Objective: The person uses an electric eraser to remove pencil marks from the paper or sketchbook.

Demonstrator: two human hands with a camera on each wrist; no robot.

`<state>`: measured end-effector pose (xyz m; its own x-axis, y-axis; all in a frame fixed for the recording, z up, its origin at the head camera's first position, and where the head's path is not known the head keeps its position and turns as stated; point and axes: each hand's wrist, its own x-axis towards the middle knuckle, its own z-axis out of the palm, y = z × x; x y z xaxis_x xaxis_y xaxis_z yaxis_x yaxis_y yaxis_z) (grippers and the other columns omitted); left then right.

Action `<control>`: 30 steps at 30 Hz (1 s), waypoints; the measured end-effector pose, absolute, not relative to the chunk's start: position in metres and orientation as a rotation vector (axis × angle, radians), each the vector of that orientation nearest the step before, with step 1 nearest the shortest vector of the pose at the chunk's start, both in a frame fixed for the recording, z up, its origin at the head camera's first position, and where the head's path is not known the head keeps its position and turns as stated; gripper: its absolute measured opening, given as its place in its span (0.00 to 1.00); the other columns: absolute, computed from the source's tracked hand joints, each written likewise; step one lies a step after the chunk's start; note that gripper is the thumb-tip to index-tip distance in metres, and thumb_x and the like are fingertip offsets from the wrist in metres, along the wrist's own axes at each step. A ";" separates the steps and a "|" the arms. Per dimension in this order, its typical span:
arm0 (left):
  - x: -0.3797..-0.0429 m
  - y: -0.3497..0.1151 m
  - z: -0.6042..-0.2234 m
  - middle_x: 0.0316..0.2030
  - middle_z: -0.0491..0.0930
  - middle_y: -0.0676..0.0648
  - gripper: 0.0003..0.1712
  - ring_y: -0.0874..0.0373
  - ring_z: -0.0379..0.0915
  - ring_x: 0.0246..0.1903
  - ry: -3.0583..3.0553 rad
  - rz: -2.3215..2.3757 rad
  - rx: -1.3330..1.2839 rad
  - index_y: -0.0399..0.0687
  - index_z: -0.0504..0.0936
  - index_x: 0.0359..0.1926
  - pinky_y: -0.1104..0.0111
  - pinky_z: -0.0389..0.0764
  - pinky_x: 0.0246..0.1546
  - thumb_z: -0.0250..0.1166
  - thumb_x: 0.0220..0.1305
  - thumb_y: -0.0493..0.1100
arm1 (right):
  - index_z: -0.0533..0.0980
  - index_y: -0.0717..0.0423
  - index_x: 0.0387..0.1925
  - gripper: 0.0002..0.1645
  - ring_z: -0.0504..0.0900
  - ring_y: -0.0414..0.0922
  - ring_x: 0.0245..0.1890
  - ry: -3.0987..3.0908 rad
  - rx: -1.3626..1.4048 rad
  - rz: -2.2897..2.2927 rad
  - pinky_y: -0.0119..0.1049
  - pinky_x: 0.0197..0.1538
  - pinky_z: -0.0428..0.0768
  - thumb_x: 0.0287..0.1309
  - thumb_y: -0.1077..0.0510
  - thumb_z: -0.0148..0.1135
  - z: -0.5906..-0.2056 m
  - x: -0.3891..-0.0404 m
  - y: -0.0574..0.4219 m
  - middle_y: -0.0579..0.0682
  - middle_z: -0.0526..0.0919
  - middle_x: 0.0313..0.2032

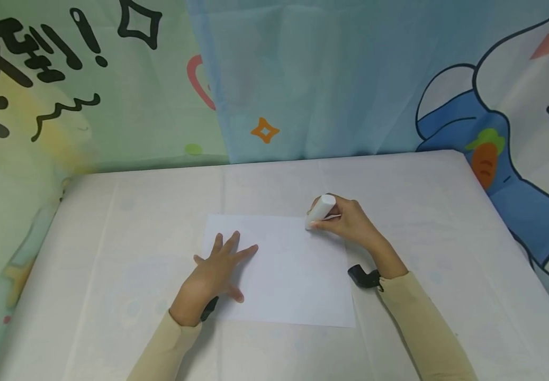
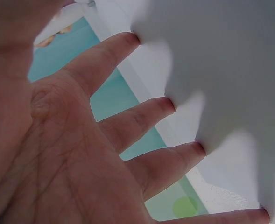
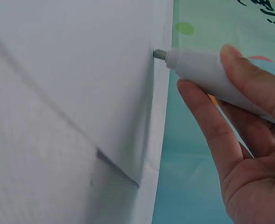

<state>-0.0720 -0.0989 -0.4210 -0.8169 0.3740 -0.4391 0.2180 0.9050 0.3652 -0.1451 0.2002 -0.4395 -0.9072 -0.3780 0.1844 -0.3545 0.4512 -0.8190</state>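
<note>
A blank-looking white sheet of paper (image 1: 293, 280) lies flat in front of me. My left hand (image 1: 217, 272) rests on its left part with the fingers spread. In the left wrist view the fingertips (image 2: 167, 104) of that hand (image 2: 72, 149) touch the white surface. Near the sheet's far right corner, my right hand (image 1: 352, 225) grips a thick white pen-shaped tool (image 1: 321, 208), tilted. From the right wrist view, the tool (image 3: 202, 70) has a narrow grey tip that meets the paper (image 3: 81, 60). Thumb and fingers of the right hand (image 3: 254, 172) pinch its body.
The table (image 1: 150, 211) has a white cloth over it. Behind it hangs a printed curtain (image 1: 326, 79) with a cartoon animal on the right. Black camera mounts (image 1: 365, 277) sit at both wrists, beside beige sleeves (image 1: 426, 328).
</note>
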 end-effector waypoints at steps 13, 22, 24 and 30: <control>-0.071 -0.099 -0.418 0.75 0.48 0.39 0.61 0.32 0.37 0.73 2.556 0.383 0.435 0.59 0.63 0.72 0.24 0.59 0.51 0.83 0.35 0.48 | 0.77 0.70 0.42 0.22 0.87 0.60 0.36 2.703 -0.632 -1.544 0.21 0.37 0.79 0.43 0.71 0.75 -0.439 -0.145 0.199 0.66 0.85 0.39; -0.071 -0.099 -0.419 0.75 0.48 0.40 0.60 0.33 0.37 0.73 2.561 0.386 0.425 0.59 0.64 0.72 0.24 0.59 0.51 0.84 0.35 0.48 | 0.76 0.71 0.44 0.23 0.86 0.61 0.39 2.654 -0.618 -1.556 0.24 0.40 0.81 0.44 0.72 0.74 -0.440 -0.146 0.197 0.67 0.84 0.41; -0.071 -0.099 -0.419 0.75 0.48 0.40 0.60 0.33 0.37 0.73 2.564 0.385 0.425 0.59 0.64 0.72 0.24 0.59 0.51 0.84 0.35 0.48 | 0.76 0.70 0.44 0.23 0.86 0.60 0.38 2.664 -0.609 -1.551 0.25 0.40 0.81 0.44 0.71 0.74 -0.439 -0.146 0.197 0.67 0.84 0.41; -0.071 -0.099 -0.419 0.75 0.48 0.40 0.61 0.33 0.37 0.74 2.562 0.390 0.425 0.59 0.64 0.72 0.24 0.59 0.51 0.84 0.34 0.48 | 0.76 0.70 0.43 0.22 0.86 0.60 0.37 2.689 -0.590 -1.552 0.23 0.38 0.80 0.44 0.71 0.75 -0.441 -0.146 0.196 0.66 0.84 0.40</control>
<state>-0.0713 -0.0989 -0.4188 -0.8213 0.3682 -0.4358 0.2219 0.9099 0.3505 -0.1464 0.1961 -0.4408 -0.9301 -0.3085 0.1994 -0.3270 0.4478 -0.8322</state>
